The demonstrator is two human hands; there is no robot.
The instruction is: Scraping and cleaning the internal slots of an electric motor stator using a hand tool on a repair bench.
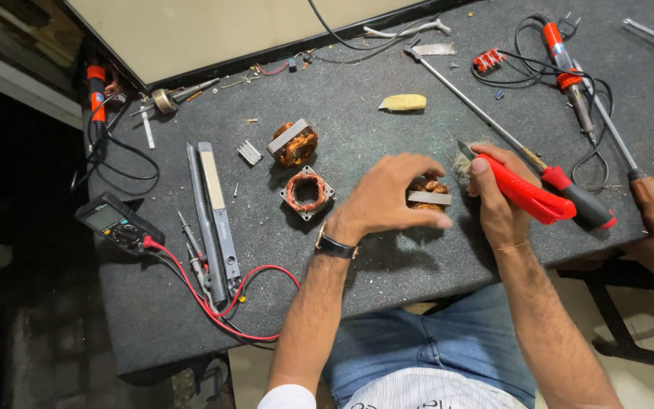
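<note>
Hovering with fingers spread and curled, the left hand (pixel 387 197) reaches over a small copper-wound coil (pixel 427 194) on the dark desk (pixel 387 265), fingertips at its edge but not clearly gripping. Just right of the coil, the right hand (pixel 497 201) is closed around a red-handled knife (pixel 520 188). Two more coils (pixel 294 144) (pixel 306 192) lie left, a multimeter (pixel 117 223) farther left
</note>
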